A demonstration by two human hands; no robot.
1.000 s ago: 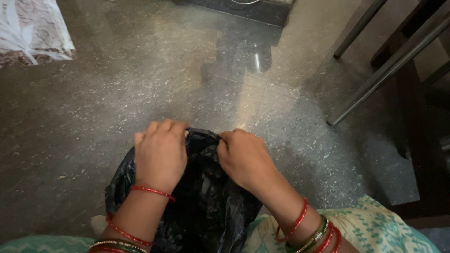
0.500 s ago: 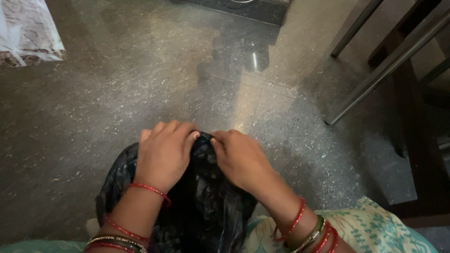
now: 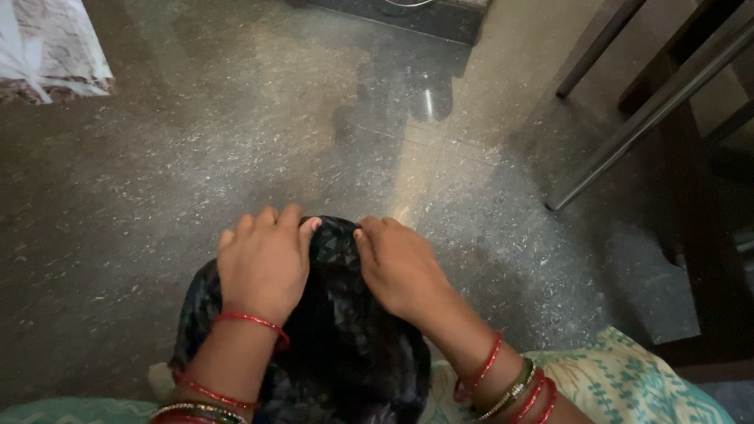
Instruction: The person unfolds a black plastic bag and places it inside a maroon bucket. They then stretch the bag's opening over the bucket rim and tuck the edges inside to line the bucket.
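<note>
The fingers of the left hand (image 3: 263, 263) are curled down over the top edge of a black plastic bag (image 3: 345, 345), knuckles up, tips tucked against the crinkled plastic so that they pinch it. The right hand (image 3: 400, 267) does the same from the other side: its fingers are bent and pressed onto the bag's rim, thumb tip showing at the inner edge. The two hands sit side by side, a narrow strip of bunched plastic between them; both are closed on the bag rather than spread flat.

The bag hangs or stands directly in front of the person, between the forearms, its dark folds running down toward the lower edge of the view. Whether it rests on the floor cannot be told. Red bangles (image 3: 251, 322) ring the left wrist, and red and green ones (image 3: 514, 385) the right forearm. Light green patterned cloth (image 3: 628, 385) lies at the lower right, just beside the right arm.

Beyond the hands is a dark speckled stone floor (image 3: 196, 157) with a pale streak of reflected light. A white patterned cloth (image 3: 47, 47) lies at the upper left, well apart. Slanted metal legs (image 3: 636, 118) of furniture stand at the upper right, beside dark wood (image 3: 707, 235).
</note>
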